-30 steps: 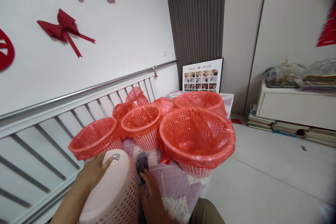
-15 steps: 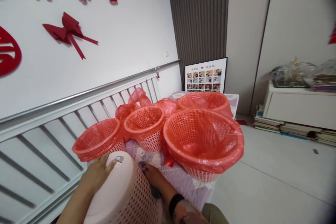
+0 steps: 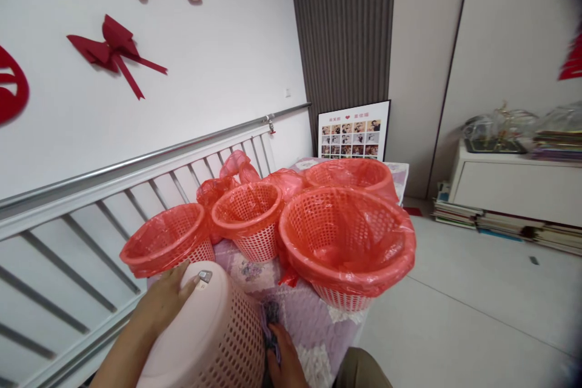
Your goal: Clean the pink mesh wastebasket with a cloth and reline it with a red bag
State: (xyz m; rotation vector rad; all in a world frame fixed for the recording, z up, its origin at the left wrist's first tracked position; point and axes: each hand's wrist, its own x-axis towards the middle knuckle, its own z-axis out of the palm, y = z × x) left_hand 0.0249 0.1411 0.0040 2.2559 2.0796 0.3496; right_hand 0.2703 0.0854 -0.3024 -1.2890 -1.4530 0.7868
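Observation:
A pale pink perforated basket [image 3: 213,339] lies upturned at the bottom, its smooth base facing me. My left hand [image 3: 164,302] rests flat on that base, fingers spread, beside a small grey sticker. My right hand [image 3: 280,356] is pressed against the basket's right side, fingers closed on a dark grey cloth [image 3: 271,315] that touches the perforated wall. Just beyond stand several baskets lined with red plastic bags: one on the left [image 3: 166,242], a small one in the middle [image 3: 248,212], a big one on the right [image 3: 345,242].
The baskets sit on a surface with a lilac patterned cover [image 3: 309,321]. A white slatted rail [image 3: 136,188] runs along the wall on the left. A framed photo collage [image 3: 353,131] leans at the back. Stacked books [image 3: 500,221] and a white cabinet [image 3: 513,185] stand on the right.
My right hand, with the cloth, has slid from the far side of the pink basket back down its right wall toward me. My left hand stays on the base.

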